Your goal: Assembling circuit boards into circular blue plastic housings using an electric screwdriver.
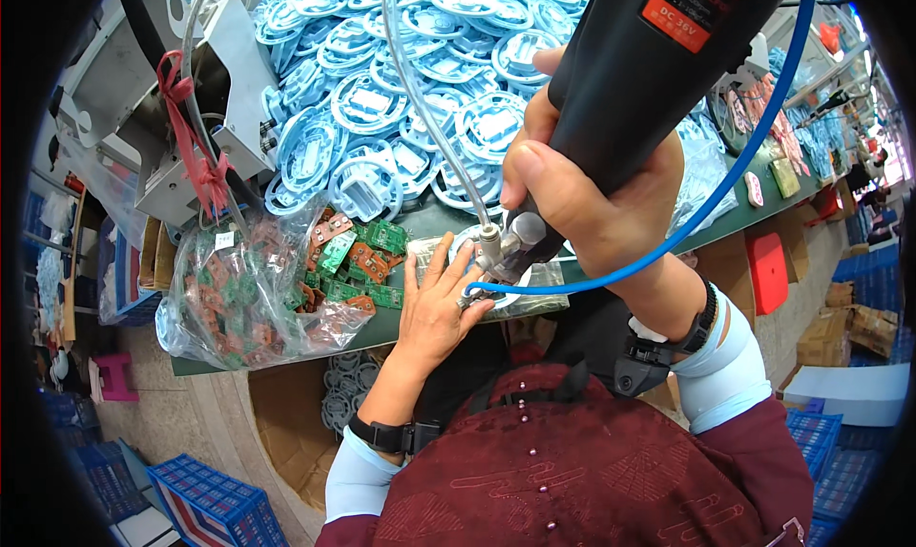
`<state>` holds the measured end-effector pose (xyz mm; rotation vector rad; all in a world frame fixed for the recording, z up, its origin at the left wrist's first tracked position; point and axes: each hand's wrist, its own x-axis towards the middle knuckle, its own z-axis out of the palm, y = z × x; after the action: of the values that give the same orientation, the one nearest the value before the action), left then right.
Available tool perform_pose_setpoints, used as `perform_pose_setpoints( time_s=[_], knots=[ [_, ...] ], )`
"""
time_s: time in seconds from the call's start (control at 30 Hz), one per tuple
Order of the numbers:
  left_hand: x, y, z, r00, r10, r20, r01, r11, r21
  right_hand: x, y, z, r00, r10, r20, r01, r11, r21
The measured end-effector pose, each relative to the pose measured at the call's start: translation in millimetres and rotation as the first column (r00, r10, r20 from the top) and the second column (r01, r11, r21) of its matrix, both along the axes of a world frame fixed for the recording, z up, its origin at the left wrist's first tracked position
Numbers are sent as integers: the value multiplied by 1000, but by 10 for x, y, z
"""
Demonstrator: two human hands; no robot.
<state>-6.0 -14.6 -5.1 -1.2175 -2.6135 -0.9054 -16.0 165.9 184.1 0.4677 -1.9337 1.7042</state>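
Observation:
My right hand is wrapped round the thick black body of a powered screwdriver, held slanting with its metal nose low over the bench edge. A clear hose and a blue hose run to that nose. My left hand lies flat with fingers stretched out, its fingertips close beside the nose. Under the nose, a pale round plastic part shows only at its rim; the screwdriver and fingers hide the rest. Whether the tip touches it I cannot tell.
A big heap of light-blue round plastic housings covers the bench beyond my hands. Green and orange circuit boards spill from a clear bag at the left. A grey metal machine stands behind it. Blue crates sit on the floor.

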Motion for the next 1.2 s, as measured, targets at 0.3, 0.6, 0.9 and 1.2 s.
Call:
perform_pose_setpoints(
  time_s=[0.3, 0.6, 0.9, 1.2],
  knots=[
    [-27, 127, -214, 998, 14, -68, -19, 997, -75, -20, 41, -66, 983, -100, 151, 108, 993, -42],
    [133, 203, -191, 975, 99, -200, -93, 995, 42, -33, -48, -101, 989, -99, -114, 86, 990, -108],
    [93, 94, -265, 976, 129, -175, -127, 992, 25, 26, -132, -140, 983, 159, -89, -173, 968, -182],
    [65, 231, -79, 983, 88, -164, -88, 996, 6, 133, 225, 362, 979, -198, -48, 199, 980, 9]
  ],
)
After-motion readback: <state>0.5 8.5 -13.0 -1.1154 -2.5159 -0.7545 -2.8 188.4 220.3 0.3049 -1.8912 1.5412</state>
